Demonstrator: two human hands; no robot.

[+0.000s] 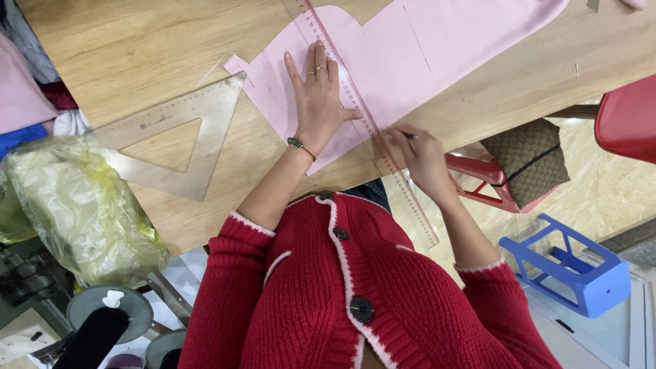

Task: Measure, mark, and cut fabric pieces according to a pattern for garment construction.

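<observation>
**stitchfan:** So what's happening on the wooden worktop [137,48]?

**patternnerd:** Everything sits around the pink fabric piece [403,55], which lies flat near the worktop's front edge and runs off toward the far right corner. A long clear ruler [372,126] with pink markings lies diagonally across it, its near end sticking out past the worktop edge.

**stitchfan:** And the hands?

**patternnerd:** The left hand [318,96] is spread flat, fingers open, pressing on the fabric and touching the ruler's left edge. It's gripping nothing, just holding things down. 2 rings on it and a green and red bracelet at the wrist. The right hand [417,154] is at the fabric's near edge, right by the ruler, fingers pinched around something thin and dark. Too small to tell what it is.

**stitchfan:** Anything else around?

**patternnerd:** A clear triangle set square [171,137] lies left of the fabric, close to its corner. Further left there's a yellowish plastic bag [75,205]. To the right of the fabric, off the worktop, sit a red stool [488,178] with a brown patterned bag [529,160] on it and a blue plastic stool [574,266].
</observation>
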